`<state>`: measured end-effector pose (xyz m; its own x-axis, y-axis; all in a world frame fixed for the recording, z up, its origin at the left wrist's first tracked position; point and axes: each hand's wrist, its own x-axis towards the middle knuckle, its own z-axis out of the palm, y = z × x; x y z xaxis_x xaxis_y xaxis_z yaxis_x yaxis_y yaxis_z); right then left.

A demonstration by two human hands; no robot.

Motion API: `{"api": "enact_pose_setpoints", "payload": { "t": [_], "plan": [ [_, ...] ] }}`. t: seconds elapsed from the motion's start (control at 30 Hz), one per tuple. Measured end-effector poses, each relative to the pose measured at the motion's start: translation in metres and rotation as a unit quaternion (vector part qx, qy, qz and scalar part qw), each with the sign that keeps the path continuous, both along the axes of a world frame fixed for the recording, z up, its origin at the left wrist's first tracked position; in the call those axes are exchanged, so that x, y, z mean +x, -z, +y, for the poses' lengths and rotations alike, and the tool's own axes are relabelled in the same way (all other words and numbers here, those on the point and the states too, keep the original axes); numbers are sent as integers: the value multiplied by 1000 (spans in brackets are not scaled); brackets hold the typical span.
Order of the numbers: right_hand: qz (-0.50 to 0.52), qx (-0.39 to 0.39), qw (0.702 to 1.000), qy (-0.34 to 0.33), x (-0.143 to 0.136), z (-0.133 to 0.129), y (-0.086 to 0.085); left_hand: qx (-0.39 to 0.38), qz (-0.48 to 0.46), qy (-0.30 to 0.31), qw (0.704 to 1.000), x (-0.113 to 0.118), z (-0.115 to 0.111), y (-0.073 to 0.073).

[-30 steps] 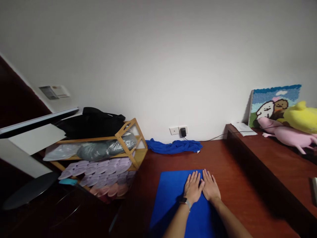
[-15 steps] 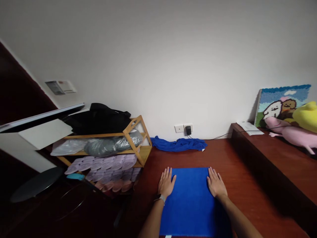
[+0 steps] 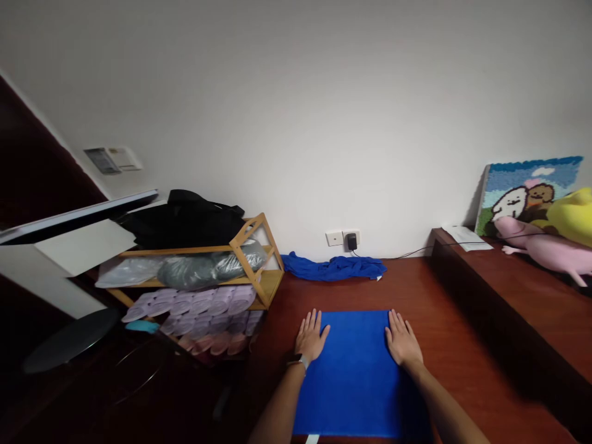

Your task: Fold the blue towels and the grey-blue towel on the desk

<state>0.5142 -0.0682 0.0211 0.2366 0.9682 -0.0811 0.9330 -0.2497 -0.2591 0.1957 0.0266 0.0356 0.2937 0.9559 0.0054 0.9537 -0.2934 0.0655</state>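
Observation:
A flat blue cloth (image 3: 354, 376) lies spread on the reddish-brown table (image 3: 457, 345), a white tag showing at its near edge. My left hand (image 3: 312, 336), with a watch on the wrist, rests flat on the cloth's left edge, fingers pointing away from me. On the opposite edge lies my right hand (image 3: 404, 340), palm down with its fingers spread a little. Neither hand grips anything. Against the wall at the back of the table is a second, crumpled blue cloth (image 3: 333, 268).
Left of the table stands a wooden rack (image 3: 272, 287) with a black bag (image 3: 185, 219) and lilac slippers. A black plug (image 3: 352, 241) sits in the wall socket. The raised ledge (image 3: 518, 283) at right holds a pink plush toy (image 3: 546, 246) and a picture (image 3: 531, 191).
Both hands stay flat on the cloth's edges, almost unmoved. The whole view has shifted very slightly.

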Motion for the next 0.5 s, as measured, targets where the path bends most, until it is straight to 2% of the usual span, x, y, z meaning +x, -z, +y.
{"api": "enact_pose_setpoints", "payload": {
  "t": [0.07,0.13,0.23,0.3,0.33,0.4,0.47,0.5],
  "plan": [
    [5,0,1000,-1,0,0,-2,-2,17,3,1000,3,1,-8],
    [12,2,1000,-4,0,1,-3,20,18,16,1000,17,-1,-16],
    [22,10,1000,-5,1,1,-3,34,-20,109,993,68,-16,-21],
    [19,11,1000,-7,2,1,-1,12,-59,193,979,116,-32,-16],
    [13,9,1000,-13,3,1,0,5,-82,212,974,140,-41,-12],
    [0,6,1000,-30,4,0,4,-12,-118,213,970,181,-56,-1],
    [-12,4,999,-46,5,0,6,-25,-134,204,969,202,-64,8],
    [-16,4,999,-48,5,0,6,-27,-135,203,969,204,-65,11]
  ]
}}
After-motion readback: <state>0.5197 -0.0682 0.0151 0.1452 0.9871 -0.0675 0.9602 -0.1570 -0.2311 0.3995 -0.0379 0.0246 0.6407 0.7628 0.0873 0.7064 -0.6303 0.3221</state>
